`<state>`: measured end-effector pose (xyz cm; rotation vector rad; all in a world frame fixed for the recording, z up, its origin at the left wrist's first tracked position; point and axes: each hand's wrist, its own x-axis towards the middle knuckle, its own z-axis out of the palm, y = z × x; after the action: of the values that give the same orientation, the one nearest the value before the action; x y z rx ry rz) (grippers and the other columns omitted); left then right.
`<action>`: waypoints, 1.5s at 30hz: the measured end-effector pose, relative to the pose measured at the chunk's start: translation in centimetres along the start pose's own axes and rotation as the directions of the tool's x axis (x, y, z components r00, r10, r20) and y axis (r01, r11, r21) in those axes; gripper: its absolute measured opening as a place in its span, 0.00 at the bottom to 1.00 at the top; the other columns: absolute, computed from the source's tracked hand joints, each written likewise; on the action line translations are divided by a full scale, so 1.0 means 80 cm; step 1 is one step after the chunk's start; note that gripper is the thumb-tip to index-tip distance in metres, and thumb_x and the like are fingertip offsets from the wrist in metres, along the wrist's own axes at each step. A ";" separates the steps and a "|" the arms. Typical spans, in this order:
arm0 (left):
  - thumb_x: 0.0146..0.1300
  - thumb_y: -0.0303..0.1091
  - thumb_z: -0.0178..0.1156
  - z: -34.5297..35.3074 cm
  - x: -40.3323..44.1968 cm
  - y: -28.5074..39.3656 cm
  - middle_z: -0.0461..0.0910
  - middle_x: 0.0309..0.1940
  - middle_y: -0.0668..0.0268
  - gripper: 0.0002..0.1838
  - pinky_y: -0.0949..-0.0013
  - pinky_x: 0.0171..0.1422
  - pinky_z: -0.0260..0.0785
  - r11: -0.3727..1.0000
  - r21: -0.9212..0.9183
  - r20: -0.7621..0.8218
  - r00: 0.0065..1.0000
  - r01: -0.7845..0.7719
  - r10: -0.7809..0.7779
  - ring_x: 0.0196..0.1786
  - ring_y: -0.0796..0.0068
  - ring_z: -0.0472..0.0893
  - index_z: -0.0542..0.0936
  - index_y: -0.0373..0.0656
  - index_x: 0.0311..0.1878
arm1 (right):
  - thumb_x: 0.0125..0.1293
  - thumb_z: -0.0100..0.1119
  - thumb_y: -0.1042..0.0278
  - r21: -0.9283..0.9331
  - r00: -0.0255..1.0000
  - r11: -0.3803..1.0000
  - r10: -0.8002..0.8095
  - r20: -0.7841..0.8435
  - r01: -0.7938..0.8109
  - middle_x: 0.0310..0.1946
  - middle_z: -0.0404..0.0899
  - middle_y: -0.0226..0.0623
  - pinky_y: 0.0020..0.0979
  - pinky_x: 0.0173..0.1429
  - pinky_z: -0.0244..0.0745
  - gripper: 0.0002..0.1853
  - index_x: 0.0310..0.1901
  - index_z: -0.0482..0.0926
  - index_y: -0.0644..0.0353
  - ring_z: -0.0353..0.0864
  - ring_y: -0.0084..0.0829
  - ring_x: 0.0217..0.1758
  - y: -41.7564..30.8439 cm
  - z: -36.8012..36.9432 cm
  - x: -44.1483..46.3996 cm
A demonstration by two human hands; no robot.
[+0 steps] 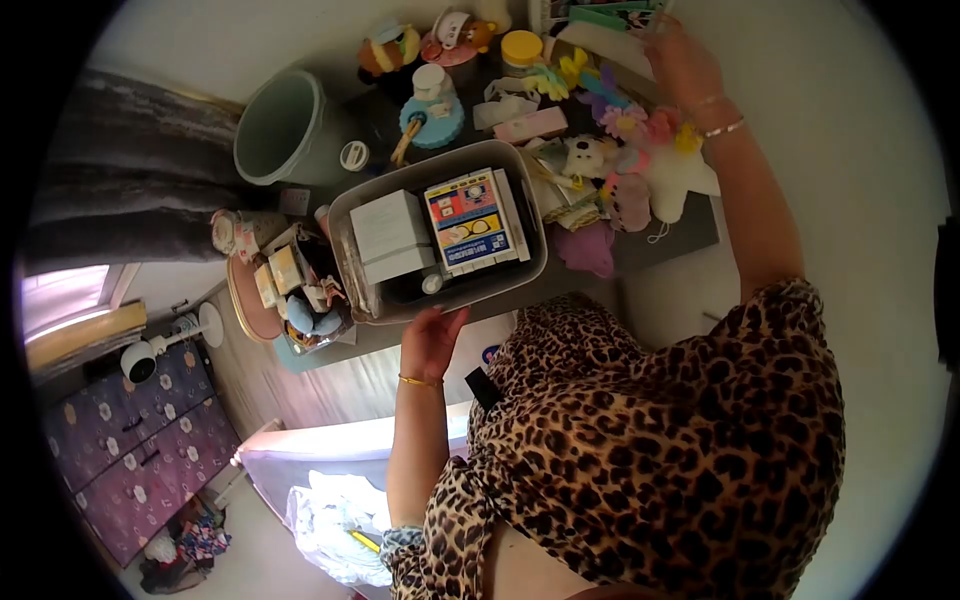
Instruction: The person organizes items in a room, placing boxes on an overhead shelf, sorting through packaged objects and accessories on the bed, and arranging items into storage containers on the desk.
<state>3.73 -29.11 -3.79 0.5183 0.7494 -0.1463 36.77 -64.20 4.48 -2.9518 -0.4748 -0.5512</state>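
My left hand [433,343] is at the near side of a grey plastic bin [537,205], fingertips by its rim, fingers apart and holding nothing. Inside the bin are a white box [390,236], a colourful box with a picture of glasses [470,222] and a small white round item [432,284]. My right hand [684,62] reaches to the far right corner, beside a green item [598,15] and a pale surface. Its fingers are closed on something too small to make out.
Plush toys [630,200], artificial flowers [625,122], a yellow-lidded jar [521,50] and a blue round stand [432,122] crowd the dark table [660,255]. A pale green bin [280,128] stands at the back left. Small boxes [286,268] lie left of the grey bin.
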 end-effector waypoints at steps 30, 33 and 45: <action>0.57 0.22 0.48 -0.010 0.021 0.013 0.69 0.54 0.41 0.21 0.59 0.65 0.66 0.999 -0.020 -0.001 0.999 0.039 -0.039 0.59 0.45 0.68 0.65 0.21 0.54 | 0.47 0.61 0.71 0.154 0.996 0.988 -0.028 0.082 0.015 0.42 0.71 0.45 0.39 0.51 0.69 0.28 0.54 0.69 0.52 0.66 0.45 0.53 -0.089 0.082 -0.204; 0.57 0.23 0.48 -0.002 0.017 0.012 0.73 0.50 0.47 0.16 0.58 0.64 0.67 0.999 0.013 0.008 0.999 0.047 -0.047 0.56 0.50 0.72 0.70 0.25 0.48 | 0.46 0.59 0.73 0.265 0.981 0.956 0.079 0.175 -0.124 0.42 0.71 0.45 0.40 0.50 0.69 0.25 0.51 0.73 0.52 0.67 0.46 0.51 -0.029 0.121 -0.187; 0.56 0.22 0.49 -0.011 0.012 0.013 0.72 0.50 0.43 0.14 0.56 0.65 0.66 0.998 -0.039 -0.031 0.998 0.045 -0.047 0.56 0.46 0.71 0.70 0.23 0.45 | 0.49 0.60 0.68 0.104 0.968 0.993 0.083 -0.236 -0.060 0.52 0.68 0.44 0.52 0.63 0.53 0.25 0.53 0.72 0.55 0.60 0.50 0.60 -0.047 0.107 -0.165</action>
<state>4.21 -27.75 -4.58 0.4686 0.7941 -0.1666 26.78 -63.07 -8.19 -2.7491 -0.3566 -0.8384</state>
